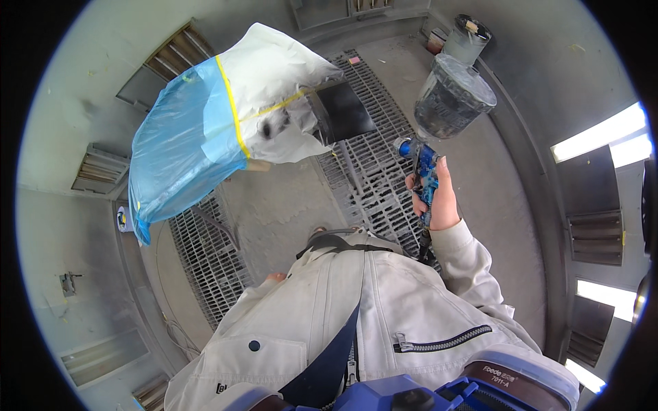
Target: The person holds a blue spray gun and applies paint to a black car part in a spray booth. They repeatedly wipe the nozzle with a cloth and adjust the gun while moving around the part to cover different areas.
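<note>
One gun is in my right hand, closed around its handle; the dark panel lies ahead and left, nearer this hand than my left hand, whose hold I cannot tell.

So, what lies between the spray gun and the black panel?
In the head view, only floor grating shows between the spray gun in the right hand and the black panel.
</note>
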Motion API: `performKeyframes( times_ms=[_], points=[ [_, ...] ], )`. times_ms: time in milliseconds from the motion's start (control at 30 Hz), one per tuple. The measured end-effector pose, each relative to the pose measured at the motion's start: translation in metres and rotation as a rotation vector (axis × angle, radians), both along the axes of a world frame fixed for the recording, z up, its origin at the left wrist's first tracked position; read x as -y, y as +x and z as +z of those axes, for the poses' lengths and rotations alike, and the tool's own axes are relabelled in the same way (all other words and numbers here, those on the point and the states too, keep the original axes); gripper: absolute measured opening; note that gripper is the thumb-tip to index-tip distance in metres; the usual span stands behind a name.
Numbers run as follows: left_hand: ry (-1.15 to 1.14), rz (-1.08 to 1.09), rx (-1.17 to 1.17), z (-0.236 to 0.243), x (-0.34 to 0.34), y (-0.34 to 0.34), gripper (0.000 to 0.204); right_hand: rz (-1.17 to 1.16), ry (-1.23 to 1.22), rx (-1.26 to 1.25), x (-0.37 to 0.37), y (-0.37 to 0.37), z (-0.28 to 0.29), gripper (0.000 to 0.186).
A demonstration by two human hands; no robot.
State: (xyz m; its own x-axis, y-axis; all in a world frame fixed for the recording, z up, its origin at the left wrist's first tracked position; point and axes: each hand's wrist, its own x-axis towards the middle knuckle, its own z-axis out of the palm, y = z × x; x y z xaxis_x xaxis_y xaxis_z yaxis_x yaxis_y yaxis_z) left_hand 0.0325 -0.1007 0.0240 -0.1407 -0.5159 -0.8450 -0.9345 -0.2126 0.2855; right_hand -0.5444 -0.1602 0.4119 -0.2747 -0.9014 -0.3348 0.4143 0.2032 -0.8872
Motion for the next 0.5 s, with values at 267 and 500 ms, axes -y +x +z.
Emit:
performKeyframes(
  times_ms=[267,500],
  points=[
    [-0.016,0.002,-0.012,-0.001,0.011,0.001,0.044,0.0,-0.018,0.002,-0.002,-0.001,-0.002,0.074],
    [-0.013,0.002,-0.009,-0.002,0.016,0.009,0.045,-0.019,0.002,0.004,0.0,0.0,-0.001,0.072]
  ],
)
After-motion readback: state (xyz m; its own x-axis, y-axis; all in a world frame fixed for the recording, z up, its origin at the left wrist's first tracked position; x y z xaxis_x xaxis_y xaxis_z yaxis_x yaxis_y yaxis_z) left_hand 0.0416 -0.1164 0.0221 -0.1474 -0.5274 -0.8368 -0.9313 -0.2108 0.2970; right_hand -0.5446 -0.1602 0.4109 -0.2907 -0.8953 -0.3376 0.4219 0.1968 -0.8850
